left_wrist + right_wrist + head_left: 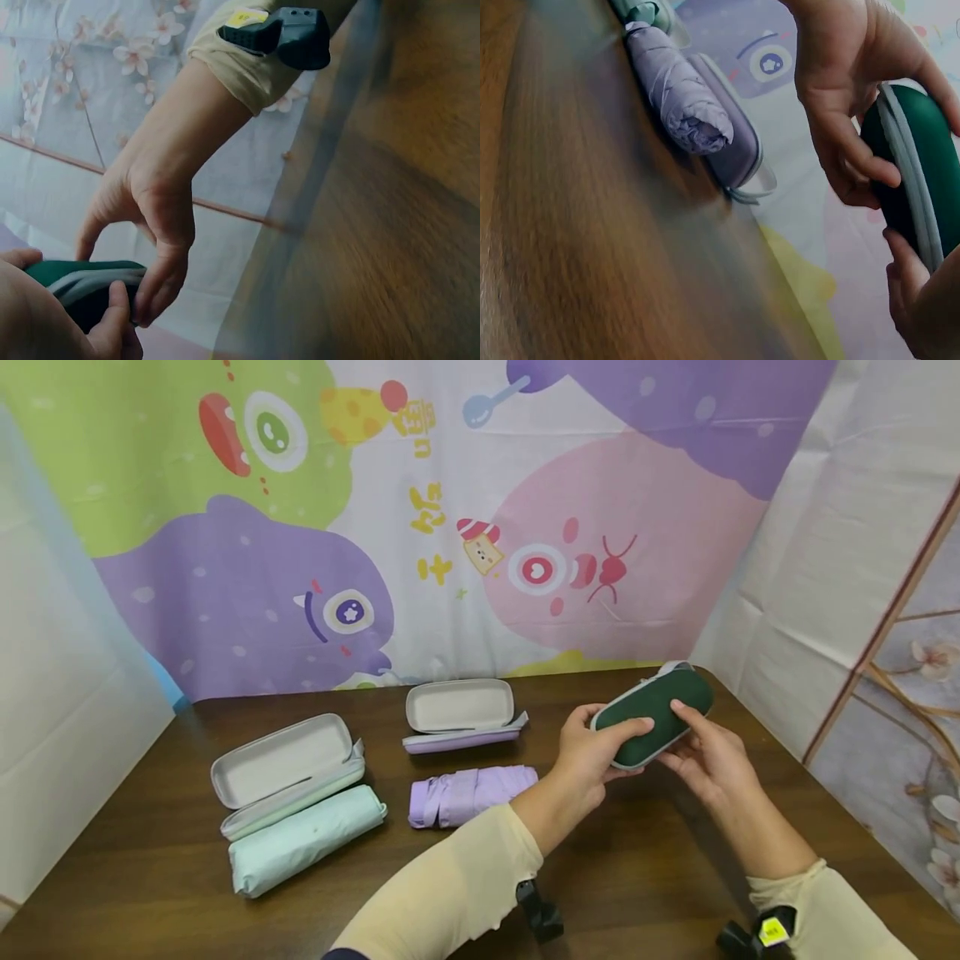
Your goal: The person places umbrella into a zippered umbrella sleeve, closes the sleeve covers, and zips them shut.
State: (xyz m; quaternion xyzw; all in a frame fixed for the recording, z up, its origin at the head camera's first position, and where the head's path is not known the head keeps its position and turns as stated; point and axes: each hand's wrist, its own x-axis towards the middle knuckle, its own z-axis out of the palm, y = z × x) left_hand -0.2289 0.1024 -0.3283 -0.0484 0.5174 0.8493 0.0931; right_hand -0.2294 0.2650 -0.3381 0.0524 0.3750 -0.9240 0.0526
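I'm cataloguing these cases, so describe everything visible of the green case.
The green case is a rounded oblong, dark green, with a smooth shell that looks fabric-covered. A pale grey band, apparently the zip, runs along its side, and a grey strap shows at its far end. It looks closed. It is held tilted above the table, gripped by the left hand and right hand, both thumbs on top.
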